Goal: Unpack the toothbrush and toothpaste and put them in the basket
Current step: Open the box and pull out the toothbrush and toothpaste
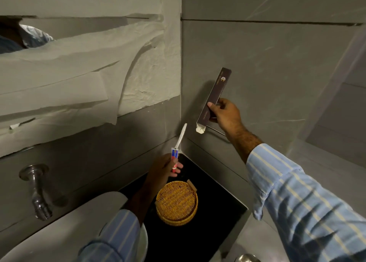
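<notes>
Unpacking looks done: the left hand (162,167) grips the white toothbrush (181,136) and small red-blue toothpaste tube (174,156) above the empty round wicker basket (176,202); the right hand (223,111) clasps the opened dark cardboard box (214,95). Both items remain to be placed.

Support surface: black counter (210,190), set in the corner btwn two grey wall panels, white basin just beside its left edge. One item directly on it: round woven basket (176,202), empty, w/ small side handles, standing upright nr the counter's centre, clear of back and right edges
</notes>
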A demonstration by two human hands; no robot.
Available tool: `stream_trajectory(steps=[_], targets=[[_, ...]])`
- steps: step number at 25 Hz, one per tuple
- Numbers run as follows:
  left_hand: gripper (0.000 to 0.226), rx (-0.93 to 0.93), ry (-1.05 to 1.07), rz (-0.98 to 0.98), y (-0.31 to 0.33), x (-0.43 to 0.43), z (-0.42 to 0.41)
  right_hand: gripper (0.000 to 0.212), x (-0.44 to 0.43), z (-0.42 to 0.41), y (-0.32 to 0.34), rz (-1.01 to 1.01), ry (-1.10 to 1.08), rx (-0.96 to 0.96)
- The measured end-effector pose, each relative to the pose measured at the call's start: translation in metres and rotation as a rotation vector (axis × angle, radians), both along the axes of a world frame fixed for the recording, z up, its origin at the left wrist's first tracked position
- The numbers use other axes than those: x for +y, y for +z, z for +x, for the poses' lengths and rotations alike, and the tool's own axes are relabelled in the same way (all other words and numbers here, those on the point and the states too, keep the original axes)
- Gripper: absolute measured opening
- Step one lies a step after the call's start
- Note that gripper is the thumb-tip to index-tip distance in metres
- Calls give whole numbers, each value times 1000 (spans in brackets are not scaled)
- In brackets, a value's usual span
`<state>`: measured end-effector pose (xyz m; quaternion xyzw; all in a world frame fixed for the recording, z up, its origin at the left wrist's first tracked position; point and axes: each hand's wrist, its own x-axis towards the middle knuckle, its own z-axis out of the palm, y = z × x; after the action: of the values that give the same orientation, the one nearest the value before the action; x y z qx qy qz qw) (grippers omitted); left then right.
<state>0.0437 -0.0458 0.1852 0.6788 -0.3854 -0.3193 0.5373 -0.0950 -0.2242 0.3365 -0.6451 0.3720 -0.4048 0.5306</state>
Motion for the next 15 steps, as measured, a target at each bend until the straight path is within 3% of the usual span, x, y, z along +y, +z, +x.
stream_trajectory(steps=[9,15], targets=[[21,396,-27,14,-5,-20,-56,30,48,-77,-76,311,120,326],[18,746,6,274,-70,-27,-144,31,61,-158,-149,457,138,556]])
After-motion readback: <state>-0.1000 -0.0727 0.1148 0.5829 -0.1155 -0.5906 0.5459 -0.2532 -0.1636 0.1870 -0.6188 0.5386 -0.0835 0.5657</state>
